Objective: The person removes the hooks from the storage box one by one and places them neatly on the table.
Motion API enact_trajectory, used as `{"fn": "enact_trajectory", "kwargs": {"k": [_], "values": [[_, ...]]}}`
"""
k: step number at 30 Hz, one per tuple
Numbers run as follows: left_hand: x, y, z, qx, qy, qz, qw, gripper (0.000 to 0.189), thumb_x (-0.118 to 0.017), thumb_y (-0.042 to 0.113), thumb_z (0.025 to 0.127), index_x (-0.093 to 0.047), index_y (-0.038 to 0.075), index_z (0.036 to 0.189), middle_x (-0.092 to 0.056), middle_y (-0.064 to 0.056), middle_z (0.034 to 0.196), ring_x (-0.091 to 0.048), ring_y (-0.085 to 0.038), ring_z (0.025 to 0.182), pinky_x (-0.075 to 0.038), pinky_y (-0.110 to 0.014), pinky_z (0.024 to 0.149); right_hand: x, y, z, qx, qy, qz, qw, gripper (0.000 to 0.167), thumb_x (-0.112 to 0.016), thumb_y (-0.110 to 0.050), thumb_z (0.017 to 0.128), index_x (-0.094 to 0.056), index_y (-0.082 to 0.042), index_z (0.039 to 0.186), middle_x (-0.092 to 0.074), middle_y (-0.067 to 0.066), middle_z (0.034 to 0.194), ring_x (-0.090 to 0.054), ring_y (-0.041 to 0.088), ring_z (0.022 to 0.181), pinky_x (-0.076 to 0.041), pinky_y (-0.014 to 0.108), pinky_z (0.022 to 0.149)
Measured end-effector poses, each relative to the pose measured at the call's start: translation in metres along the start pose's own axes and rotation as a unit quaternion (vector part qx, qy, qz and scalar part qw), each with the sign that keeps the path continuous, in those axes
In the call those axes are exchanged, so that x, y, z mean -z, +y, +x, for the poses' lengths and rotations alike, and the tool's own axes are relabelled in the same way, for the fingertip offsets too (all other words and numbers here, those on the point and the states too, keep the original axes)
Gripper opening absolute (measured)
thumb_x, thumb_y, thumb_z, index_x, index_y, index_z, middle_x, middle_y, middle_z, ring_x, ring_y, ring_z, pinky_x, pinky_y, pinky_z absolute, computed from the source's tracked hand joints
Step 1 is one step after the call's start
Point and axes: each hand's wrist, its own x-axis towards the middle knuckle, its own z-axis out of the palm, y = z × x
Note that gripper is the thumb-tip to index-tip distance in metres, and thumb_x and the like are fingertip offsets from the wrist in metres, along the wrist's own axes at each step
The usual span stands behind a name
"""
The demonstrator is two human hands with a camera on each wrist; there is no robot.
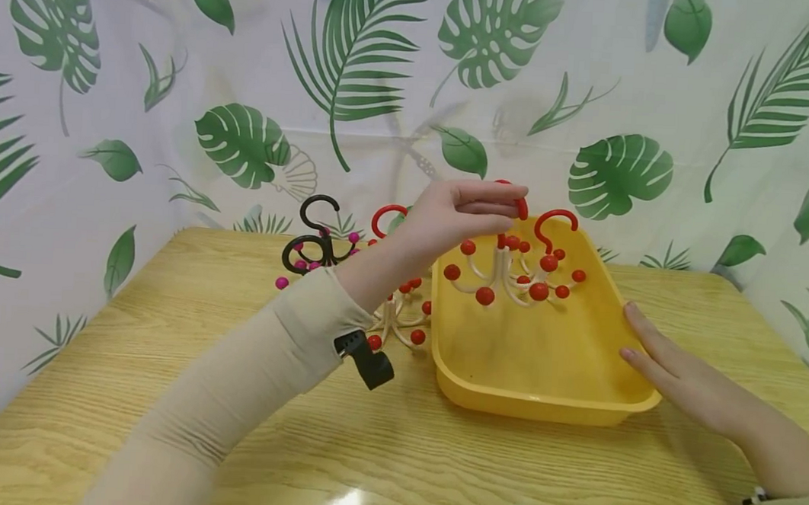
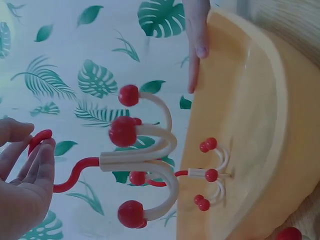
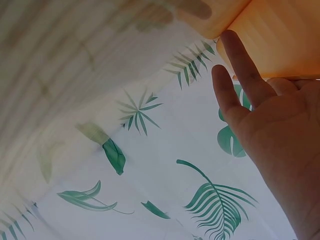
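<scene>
Fingers and thumb of the left hand [image 1: 458, 209] are clamped round the red hook [image 1: 522, 207] of a white hanger [image 1: 499, 269], its prongs curving out and up below, each tipped with a red ball. From where I stand, it hangs upright over the yellow tray [image 1: 534, 400], and I can't quite tell how high above the floor of the tray it is. Over on the other side, the right hand [image 1: 686, 389] rests against the tray's right wall with straight, spread fingers, gripping nothing. A second red-and-white hanger [image 2: 197, 173] stands inside the tray towards the far end, hook upwards. Just left of the tray, partly behind the left forearm, more red-balled hangers [image 1: 389, 316] are on the wooden table [image 1: 297, 460]; I can't count them properly from here. Beyond those, farther left, are black hooks [image 1: 324, 241] with bright pink balls around them. The person wears beige sleeves [image 1: 232, 388], with a black strap [image 1: 371, 367] at the left wrist, and a white cloth [image 1: 263, 62] printed with green leaves covers the wall behind everything.
</scene>
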Motion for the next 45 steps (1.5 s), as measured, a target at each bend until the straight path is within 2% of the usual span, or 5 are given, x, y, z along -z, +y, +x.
{"fn": "enact_trajectory", "kwargs": {"k": [2, 17, 28, 32, 45], "values": [[0.002, 0.005, -0.009, -0.019, 0.007, -0.013, 0.9997, 0.035, -0.064, -0.003, 0.088, -0.063, 0.001, 0.123, -0.069, -0.008, 0.111, -0.065, -0.016, 0.102, -0.05, -0.028, 0.088, 0.0, 0.0, 0.001, 0.002, -0.002, 0.002, 1.0, 0.067, -0.036, -0.034, 0.104, 0.008, -0.016, 0.152, 0.012, 0.017, 0.156, 0.004, 0.046, 0.14, 0.003, 0.057, 0.11], [0.005, 0.006, -0.06, -0.133, 0.048, -0.029, 0.9895, 0.044, -0.069, -0.016, 0.077, -0.06, -0.005, 0.119, -0.066, -0.016, 0.096, -0.066, -0.025, 0.087, -0.055, -0.039, 0.079, 0.002, -0.002, 0.0, -0.009, -0.008, 0.007, 0.9999, 0.069, -0.037, -0.037, 0.104, 0.009, -0.018, 0.152, 0.012, 0.017, 0.156, 0.003, 0.049, 0.139, -0.005, 0.071, 0.101], [-0.003, -0.013, -0.073, -0.175, 0.123, 0.098, 0.972, 0.024, -0.067, -0.005, 0.085, -0.066, 0.001, 0.108, -0.069, -0.008, 0.087, -0.065, -0.018, 0.078, -0.055, -0.036, 0.076, 0.002, -0.003, 0.0, -0.013, -0.008, 0.006, 0.9999, 0.07, -0.037, -0.038, 0.103, 0.008, -0.018, 0.152, 0.011, 0.017, 0.157, 0.003, 0.049, 0.139, -0.007, 0.072, 0.1], [-0.001, -0.014, -0.072, -0.204, 0.133, 0.157, 0.957, 0.019, -0.067, -0.003, 0.086, -0.07, 0.001, 0.104, -0.07, -0.006, 0.085, -0.064, -0.012, 0.074, -0.055, -0.031, 0.071, 0.002, -0.002, 0.0, -0.011, -0.008, 0.006, 0.9999, 0.069, -0.037, -0.038, 0.104, 0.008, -0.018, 0.152, 0.011, 0.017, 0.157, 0.003, 0.048, 0.139, -0.006, 0.071, 0.101], [0.024, 0.009, -0.084, -0.317, 0.139, 0.326, 0.88, 0.014, -0.077, -0.003, 0.076, -0.075, 0.003, 0.089, -0.055, -0.003, 0.089, -0.053, -0.013, 0.08, -0.048, -0.029, 0.068, 0.002, -0.001, 0.001, -0.011, -0.007, 0.007, 0.9999, 0.069, -0.037, -0.038, 0.104, 0.008, -0.018, 0.152, 0.011, 0.017, 0.157, 0.003, 0.048, 0.139, -0.007, 0.072, 0.101]]}}
